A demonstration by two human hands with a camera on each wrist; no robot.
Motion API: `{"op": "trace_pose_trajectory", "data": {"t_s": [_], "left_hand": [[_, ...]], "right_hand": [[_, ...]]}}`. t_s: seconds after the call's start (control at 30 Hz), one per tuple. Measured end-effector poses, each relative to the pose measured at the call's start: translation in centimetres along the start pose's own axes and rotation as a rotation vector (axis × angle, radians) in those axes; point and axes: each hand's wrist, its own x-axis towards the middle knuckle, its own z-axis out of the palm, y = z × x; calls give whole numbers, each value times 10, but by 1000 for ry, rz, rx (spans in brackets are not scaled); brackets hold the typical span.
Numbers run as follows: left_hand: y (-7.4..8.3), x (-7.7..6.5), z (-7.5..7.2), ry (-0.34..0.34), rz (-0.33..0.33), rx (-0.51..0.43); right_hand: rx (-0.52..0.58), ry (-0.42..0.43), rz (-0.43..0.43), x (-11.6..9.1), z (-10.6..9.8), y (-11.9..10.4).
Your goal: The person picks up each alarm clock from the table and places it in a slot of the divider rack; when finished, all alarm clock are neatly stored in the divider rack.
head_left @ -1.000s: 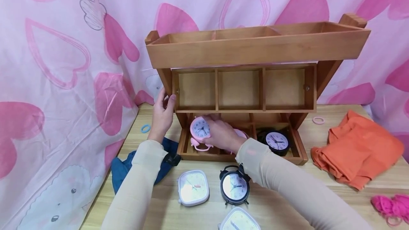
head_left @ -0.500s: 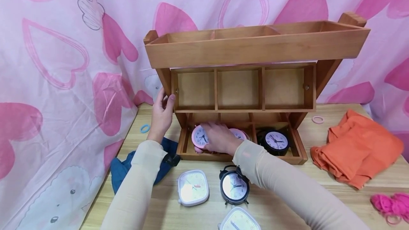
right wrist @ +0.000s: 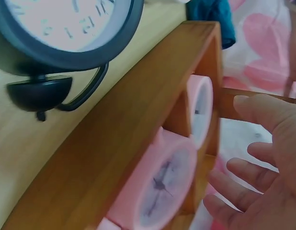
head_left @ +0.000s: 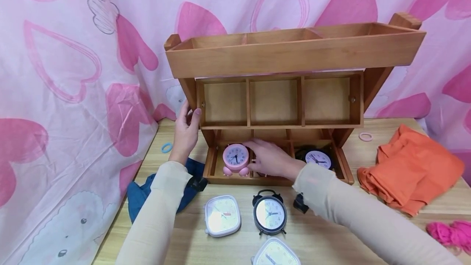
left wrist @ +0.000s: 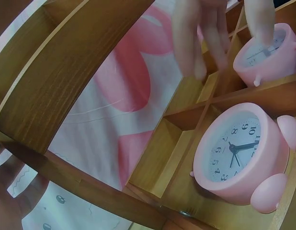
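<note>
A tiered wooden rack (head_left: 294, 58) stands on the table, its left post held between the thumb and fingers of my left hand (head_left: 185, 136). In the left compartment of its bottom tray sits a pink twin-bell alarm clock (head_left: 236, 156), bells toward me. My right hand (head_left: 270, 159) is over the middle compartment, fingers loosely extended and spread in the right wrist view. Below it lies a second pink alarm clock (right wrist: 160, 182), mostly hidden in the head view. A black alarm clock (head_left: 318, 159) sits in the right compartment, partly covered by my right wrist.
On the table in front are a white square clock (head_left: 222, 216), a black twin-bell clock (head_left: 270, 214) and another white clock (head_left: 276, 252). Blue cloth (head_left: 141, 195) lies left; orange cloth (head_left: 410, 171) and pink yarn-like bundle (head_left: 449, 234) lie right. Patterned curtain (head_left: 128, 3) hangs behind.
My right hand has set the left pink alarm clock down into the left compartment, let go and moved right over the middle compartment. My left hand stays at the post.
</note>
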Motion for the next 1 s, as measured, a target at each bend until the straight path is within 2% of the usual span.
{"op": "trace_pose_trajectory", "data": {"t_s": [0.3,0.47,0.73,0.93,1.0], "left_hand": [[5,-1,-1,17,-18,16],[5,-2,0,20,-15,28],[3,-1,0,19,-14,27],[2,-1,1,17,-4,18],[11,-4,2,10,-12,17]], "right_hand": [[-22,85,-58,-54,-31,-5],[-19,80,-49,-86,-33,-9],[-70,34,-109,-125,2,-2],[-55,42,-112,-138,30,9],[-58,52,-122,-139,37,13]]}}
